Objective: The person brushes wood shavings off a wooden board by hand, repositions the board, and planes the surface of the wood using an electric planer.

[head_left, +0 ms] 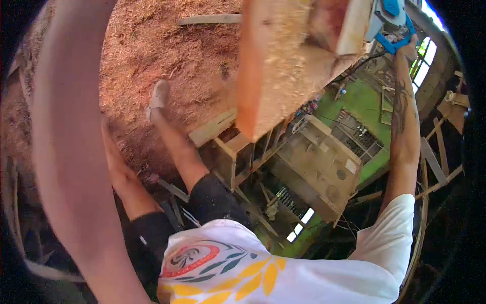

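Observation:
At the top right, my right hand (408,49) is wrapped around the blue handle of a blue-and-grey power tool (389,19), only part of which shows. A cord runs down from it. The tool is beside a thick wooden plank (276,71), whose top is strewn with pale shavings. My left arm (68,126) rises blurred and close along the left side. Its hand lies beyond the top edge, so its fingers and anything they hold are hidden.
Shavings and sawdust cover the reddish ground (197,66), where a loose wood strip (210,19) lies. A wooden workbench (319,167) with round holes is below the plank. Wooden framing and a green surface (372,101) lie around it. My legs are at left centre.

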Available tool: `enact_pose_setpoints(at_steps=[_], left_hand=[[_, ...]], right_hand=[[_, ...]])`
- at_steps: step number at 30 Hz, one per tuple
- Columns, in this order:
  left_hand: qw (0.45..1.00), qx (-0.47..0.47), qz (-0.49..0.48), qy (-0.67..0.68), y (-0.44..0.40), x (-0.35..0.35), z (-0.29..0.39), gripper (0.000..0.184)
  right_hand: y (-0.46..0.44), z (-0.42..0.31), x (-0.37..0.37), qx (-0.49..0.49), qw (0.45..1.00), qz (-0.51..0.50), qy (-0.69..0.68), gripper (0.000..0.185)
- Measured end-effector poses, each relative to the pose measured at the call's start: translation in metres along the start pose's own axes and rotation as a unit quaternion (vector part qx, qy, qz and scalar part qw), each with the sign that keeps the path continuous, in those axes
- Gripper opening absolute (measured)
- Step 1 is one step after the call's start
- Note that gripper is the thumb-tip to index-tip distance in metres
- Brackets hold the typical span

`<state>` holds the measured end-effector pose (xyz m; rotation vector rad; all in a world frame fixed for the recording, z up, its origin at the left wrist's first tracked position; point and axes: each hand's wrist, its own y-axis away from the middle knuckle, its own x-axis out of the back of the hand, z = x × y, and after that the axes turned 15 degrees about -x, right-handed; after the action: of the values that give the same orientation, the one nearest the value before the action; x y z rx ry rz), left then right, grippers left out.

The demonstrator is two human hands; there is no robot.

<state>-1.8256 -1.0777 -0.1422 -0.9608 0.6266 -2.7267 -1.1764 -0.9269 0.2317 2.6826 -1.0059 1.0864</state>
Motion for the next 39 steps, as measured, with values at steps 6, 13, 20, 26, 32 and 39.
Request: enact_pose_setpoints(at_steps=[6,13,20,26,32,39], left_hand=[[0.879,0.386,-0.232,0.159,0.298,0.054,0.006,0.04],[0.828,0.279,-0.439,0.208,0.468,0.047,0.093,0.034],[0.84,0.351,-0.284,0.301,0.373,0.049,0.067,0.038],[0.83,0.333,-0.362,0.262,0.378,0.046,0.06,0.044],[0.82,0.345,-0.361,0.28,0.385,0.034,0.064,0.044],[0.825,0.342,-0.361,0.269,0.385,0.032,0.071,0.043]], right_hand=[[-0.02,-0.021,-0.006,0.018,0.981,-0.081,0.177,0.043],[0.008,-0.041,-0.021,0.031,0.964,-0.076,0.252,0.046],[0.037,-0.047,-0.025,0.031,0.955,-0.063,0.288,0.049],[0.048,-0.049,-0.01,0.023,0.951,-0.053,0.305,0.052],[0.061,-0.039,-0.015,0.023,0.949,-0.054,0.308,0.054],[0.063,-0.036,-0.01,0.023,0.95,-0.05,0.308,0.058]])
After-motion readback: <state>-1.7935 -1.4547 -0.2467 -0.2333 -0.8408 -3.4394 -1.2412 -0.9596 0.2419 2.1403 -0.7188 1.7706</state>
